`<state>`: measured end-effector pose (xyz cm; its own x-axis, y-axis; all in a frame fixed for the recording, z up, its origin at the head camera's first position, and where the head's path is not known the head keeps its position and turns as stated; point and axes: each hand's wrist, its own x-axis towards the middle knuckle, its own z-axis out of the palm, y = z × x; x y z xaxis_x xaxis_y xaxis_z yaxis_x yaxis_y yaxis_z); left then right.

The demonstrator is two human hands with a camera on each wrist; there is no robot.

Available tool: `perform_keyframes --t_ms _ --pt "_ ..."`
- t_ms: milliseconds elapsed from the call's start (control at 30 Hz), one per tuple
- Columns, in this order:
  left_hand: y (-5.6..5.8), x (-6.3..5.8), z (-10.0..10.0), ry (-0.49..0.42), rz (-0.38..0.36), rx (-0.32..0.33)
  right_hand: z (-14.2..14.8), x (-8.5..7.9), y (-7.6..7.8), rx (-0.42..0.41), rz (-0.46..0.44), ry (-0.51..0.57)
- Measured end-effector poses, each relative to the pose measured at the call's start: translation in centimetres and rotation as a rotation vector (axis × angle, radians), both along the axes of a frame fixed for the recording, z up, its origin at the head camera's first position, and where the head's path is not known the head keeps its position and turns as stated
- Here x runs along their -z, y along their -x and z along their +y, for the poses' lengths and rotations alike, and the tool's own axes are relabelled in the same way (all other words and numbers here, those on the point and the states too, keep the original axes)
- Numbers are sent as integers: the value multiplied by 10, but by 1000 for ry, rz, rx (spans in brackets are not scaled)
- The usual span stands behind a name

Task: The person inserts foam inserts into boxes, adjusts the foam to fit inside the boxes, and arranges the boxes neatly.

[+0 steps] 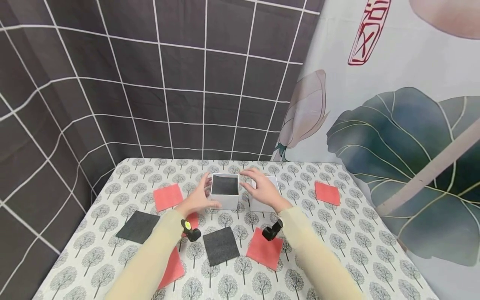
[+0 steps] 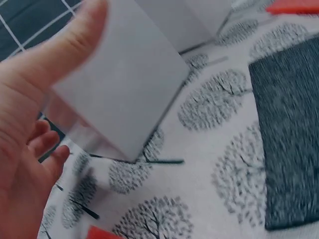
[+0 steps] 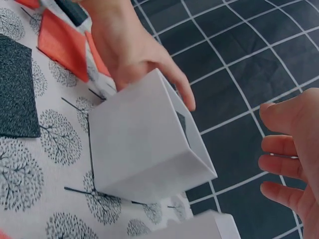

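A white open-topped box (image 1: 225, 203) stands near the back of the table, with a black cloth square (image 1: 225, 185) inside it. My left hand (image 1: 196, 197) is at the box's left side, fingers spread and thumb by the front face; whether it touches the wall I cannot tell. My right hand (image 1: 264, 192) hovers apart from this box on its right, above a second white box (image 1: 258, 206), its fingers loosely bent around nothing. That second box's inside is mostly hidden by the hand. In the right wrist view the first box (image 3: 144, 139) appears upright on the cloth.
Loose black squares (image 1: 221, 246) (image 1: 138, 226) and several red squares, such as one (image 1: 265, 249) at front right and one (image 1: 168, 197) at left, lie on the tree-patterned tablecloth (image 1: 315, 250). Another red square (image 1: 327, 193) lies far right. A dark grid curtain (image 1: 183, 104) hangs behind.
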<state>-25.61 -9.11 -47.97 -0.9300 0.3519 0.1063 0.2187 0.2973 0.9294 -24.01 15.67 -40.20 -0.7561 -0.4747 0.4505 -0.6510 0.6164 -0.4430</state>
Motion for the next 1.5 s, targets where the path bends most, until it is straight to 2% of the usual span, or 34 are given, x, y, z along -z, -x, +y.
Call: perform_keyframes --t_ms 167,233,367,533,633,800,900,1033,1133,1300,1433,1500 --pt "-4 -21 4 -80 53 7 19 -2 -11 15 -27 42" --pt "-5 -29 6 -85 65 8 27 -1 -16 26 -28 72" --pt "-5 -37 14 -19 99 -50 44 4 -27 67 1 132" --pt "-8 -48 26 48 171 -135 60 10 -42 115 -11 133" --pt "-10 -55 35 79 233 -150 66 15 -52 129 -32 121" --pt "-12 -65 60 73 318 -132 75 25 -69 147 -38 82" --pt "-15 -67 78 49 343 -111 77 31 -80 139 -41 72" --pt "-23 -65 102 1 302 -73 76 39 -92 140 -80 56" --pt "-27 -62 115 -17 273 -66 74 44 -100 143 -155 11" --pt "-29 -55 130 -30 257 -86 72 54 -113 108 -281 -119" --pt "-27 -48 136 -8 236 -91 73 66 -123 95 -305 -219" --pt "-26 -45 138 0 227 -97 73 72 -128 103 -312 -235"
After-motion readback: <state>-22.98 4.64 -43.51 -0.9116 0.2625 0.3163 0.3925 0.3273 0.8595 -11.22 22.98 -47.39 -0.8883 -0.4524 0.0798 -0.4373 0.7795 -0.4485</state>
